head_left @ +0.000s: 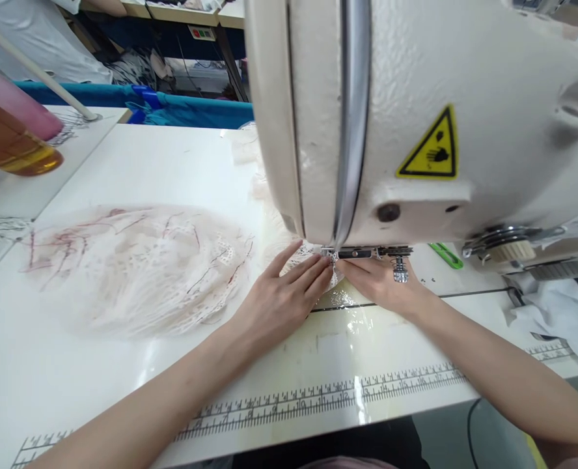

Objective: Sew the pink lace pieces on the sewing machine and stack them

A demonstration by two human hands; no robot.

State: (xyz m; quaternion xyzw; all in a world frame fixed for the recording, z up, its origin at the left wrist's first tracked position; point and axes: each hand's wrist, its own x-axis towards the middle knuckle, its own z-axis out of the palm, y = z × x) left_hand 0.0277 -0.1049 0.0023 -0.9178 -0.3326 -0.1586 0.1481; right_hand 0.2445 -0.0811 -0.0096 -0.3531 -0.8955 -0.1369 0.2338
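Observation:
My left hand [289,290] lies palm down on a piece of white lace fabric [296,259], its fingers stretched toward the needle area. From the other side my right hand [384,280] reaches in, fingertips together at the lace edge just beside the presser foot; the metal parts in front hide some of these fingers. Over both hands looms the head of a cream sewing machine [416,78], with a yellow warning triangle on it. Pale fabric also runs back behind the machine head.
To the left lies a blurred heap of white lace [157,267] with dark red threads. Cones of pink [25,104] and amber thread [20,143] stand upper left. A green thread snipper [446,255] lies right of the needle. A printed ruler [318,400] lines the front edge. White cloth [562,312] sits far right.

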